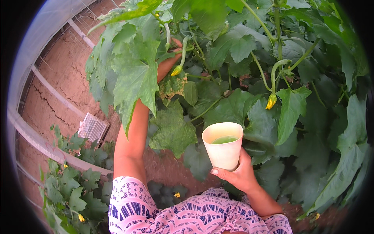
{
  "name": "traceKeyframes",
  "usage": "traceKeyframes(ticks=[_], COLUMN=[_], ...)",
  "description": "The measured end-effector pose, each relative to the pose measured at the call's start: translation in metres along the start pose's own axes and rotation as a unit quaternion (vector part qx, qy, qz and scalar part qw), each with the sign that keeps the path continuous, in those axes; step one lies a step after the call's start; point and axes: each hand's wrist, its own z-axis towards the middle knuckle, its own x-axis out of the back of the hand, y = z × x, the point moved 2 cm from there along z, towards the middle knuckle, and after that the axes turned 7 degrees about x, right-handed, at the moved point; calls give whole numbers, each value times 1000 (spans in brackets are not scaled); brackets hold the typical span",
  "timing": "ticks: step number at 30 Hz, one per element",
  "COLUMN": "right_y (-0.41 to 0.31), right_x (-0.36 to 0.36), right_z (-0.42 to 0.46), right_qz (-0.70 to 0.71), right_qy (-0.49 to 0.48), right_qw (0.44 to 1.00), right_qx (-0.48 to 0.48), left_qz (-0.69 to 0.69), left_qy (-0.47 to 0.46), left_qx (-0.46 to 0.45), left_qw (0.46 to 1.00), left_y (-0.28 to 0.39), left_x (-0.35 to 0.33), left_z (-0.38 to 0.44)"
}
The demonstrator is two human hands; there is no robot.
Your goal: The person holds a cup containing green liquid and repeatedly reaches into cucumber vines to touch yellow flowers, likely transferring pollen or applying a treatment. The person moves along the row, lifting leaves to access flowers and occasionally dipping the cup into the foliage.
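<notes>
My right hand (238,172) is wrapped around the lower part of a pale cup (222,152), which stands upright with green liquid (225,139) in it. Among the vines at the upper middle, my left hand (174,49) is partly hidden by leaves and stems; whether its fingers hold a stem cannot be made out. Beside it hangs a slim green young fruit (184,52) with a yellow flower at its tip, and a second pale one (167,35) is close by. A large lobed leaf (136,76) covers part of my left forearm. Another curved young fruit (273,77) hangs at the right.
Dense leafy vines (233,102) fill the middle and right. A white plastic crate (93,127) lies on cracked brown soil (52,102) at the left, near the greenhouse frame (55,87) and its plastic film. Low plants (76,199) with yellow flowers grow at the lower left.
</notes>
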Motion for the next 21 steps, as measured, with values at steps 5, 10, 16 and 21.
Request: traceKeyframes(ticks=[5,10,16,21], right_y=[-2,-2,8,40], right_x=[0,-15,-68,-141], right_z=[-10,-16,-10,7], right_qz=[-9,-37,-23,-71], right_qy=[-18,-50,-22,-15], right_qw=[1000,997,999,997], right_qx=[-20,-34,-27,-2], left_qz=[-185,-67,58,200], left_qy=[61,151,-177,-407], left_qx=[85,62,119,72], left_qw=[977,984,975,888], left_y=[5,-17,-23,-49], left_x=[-11,-4,-19,54], left_z=[-11,-48,-194,-275])
